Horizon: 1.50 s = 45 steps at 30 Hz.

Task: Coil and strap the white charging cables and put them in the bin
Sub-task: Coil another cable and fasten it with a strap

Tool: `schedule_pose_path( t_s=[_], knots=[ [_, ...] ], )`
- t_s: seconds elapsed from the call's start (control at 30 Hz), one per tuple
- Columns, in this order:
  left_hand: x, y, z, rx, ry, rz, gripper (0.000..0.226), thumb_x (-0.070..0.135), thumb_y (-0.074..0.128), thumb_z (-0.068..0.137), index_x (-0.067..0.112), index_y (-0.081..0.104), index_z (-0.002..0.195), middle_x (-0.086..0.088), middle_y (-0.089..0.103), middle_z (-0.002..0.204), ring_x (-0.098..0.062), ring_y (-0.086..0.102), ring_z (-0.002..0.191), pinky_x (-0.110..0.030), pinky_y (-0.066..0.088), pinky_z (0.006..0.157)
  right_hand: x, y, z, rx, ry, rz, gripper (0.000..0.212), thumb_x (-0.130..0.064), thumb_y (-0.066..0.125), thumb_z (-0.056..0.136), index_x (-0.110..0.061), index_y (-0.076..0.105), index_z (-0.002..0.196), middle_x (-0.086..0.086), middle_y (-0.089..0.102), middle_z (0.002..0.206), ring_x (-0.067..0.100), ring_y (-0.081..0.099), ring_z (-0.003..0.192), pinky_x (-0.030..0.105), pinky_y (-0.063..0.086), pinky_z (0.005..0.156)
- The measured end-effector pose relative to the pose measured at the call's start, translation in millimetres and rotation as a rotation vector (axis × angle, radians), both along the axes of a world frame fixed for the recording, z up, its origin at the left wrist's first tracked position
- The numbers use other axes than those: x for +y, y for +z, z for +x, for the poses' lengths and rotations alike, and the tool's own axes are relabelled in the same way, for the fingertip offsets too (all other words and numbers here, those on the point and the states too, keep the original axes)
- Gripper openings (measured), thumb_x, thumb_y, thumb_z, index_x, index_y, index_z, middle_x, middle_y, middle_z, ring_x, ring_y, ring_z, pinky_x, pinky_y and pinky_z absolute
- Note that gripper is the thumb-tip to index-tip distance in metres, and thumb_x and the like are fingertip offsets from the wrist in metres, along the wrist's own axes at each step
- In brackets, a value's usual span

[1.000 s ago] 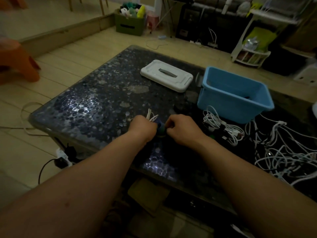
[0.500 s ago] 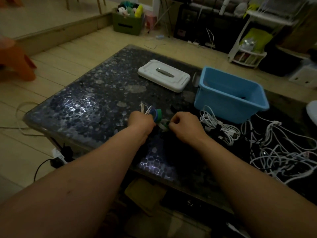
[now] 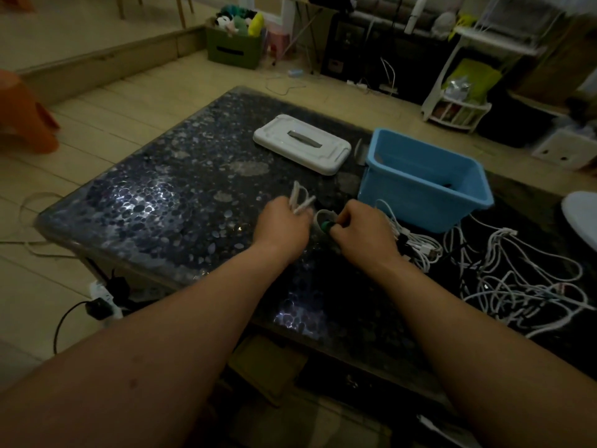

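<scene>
A left hand (image 3: 284,226) grips a folded white cable (image 3: 300,199), loops protruding above the fist; the right hand (image 3: 365,231) pinches a green strap (image 3: 325,226) beside it.

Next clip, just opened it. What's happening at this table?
A person is midway through strapping. The left hand grips a coiled white cable, its loops sticking out past the fingers, while the right hand pinches a green strap at the bundle. The blue bin stands open just beyond, its white lid set aside on the table. A tangle of loose cables lies to the right, not yet coiled.
</scene>
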State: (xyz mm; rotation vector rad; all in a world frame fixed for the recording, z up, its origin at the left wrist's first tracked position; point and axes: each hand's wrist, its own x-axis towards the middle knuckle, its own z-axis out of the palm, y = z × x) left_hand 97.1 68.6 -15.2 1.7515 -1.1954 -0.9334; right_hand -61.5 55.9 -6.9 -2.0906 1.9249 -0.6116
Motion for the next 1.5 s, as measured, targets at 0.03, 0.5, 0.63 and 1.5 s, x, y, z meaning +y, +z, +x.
schedule_pose_path(
  t_s=[0.03,0.5,0.63,1.5],
  knots=[
    [0.7,-3.8,-3.2,-0.016,-0.041,0.033,0.031,0.042,0.069,0.095,0.011,0.068,0.098,-0.01,0.069,0.091,-0.029,0.067,0.082,-0.036,0.051,0.067,0.7,-0.4,1.5,-0.044,0.002,0.008,0.017,-0.023,0.072,0.085,-0.024,0.057,0.078,-0.003,0.062,0.082,0.018,0.06,0.077,0.036,0.046,0.067],
    [-8.7,-19.6,12.0,0.031,0.049,0.159,0.042,0.035,0.065,0.091,0.001,0.063,0.117,-0.017,0.073,0.106,-0.032,0.072,0.09,-0.045,0.062,0.082,13.2,12.0,-11.3,-0.536,-0.178,0.065,0.017,-0.022,0.071,0.089,-0.014,0.056,0.088,0.004,0.075,0.077,0.016,0.075,0.074,0.047,0.063,0.072],
    [5.0,12.6,2.8,-0.03,-0.021,-0.009,0.029,0.037,0.067,0.095,0.013,0.058,0.11,-0.006,0.068,0.095,-0.022,0.068,0.081,-0.038,0.059,0.07,33.2,16.3,-23.5,-0.301,-0.069,0.004,0.017,-0.021,0.074,0.088,-0.015,0.058,0.086,-0.001,0.064,0.081,0.011,0.059,0.074,0.022,0.039,0.06],
    [38.8,8.3,-91.0,0.25,-0.278,0.107,0.02,0.025,0.059,0.1,0.016,0.059,0.082,0.002,0.054,0.056,-0.012,0.044,0.044,-0.025,0.034,0.044,67.9,19.0,-79.3,-1.431,-0.272,0.265,0.005,-0.009,0.073,0.095,-0.013,0.07,0.093,-0.002,0.075,0.076,0.01,0.071,0.071,0.022,0.057,0.063]
  ],
)
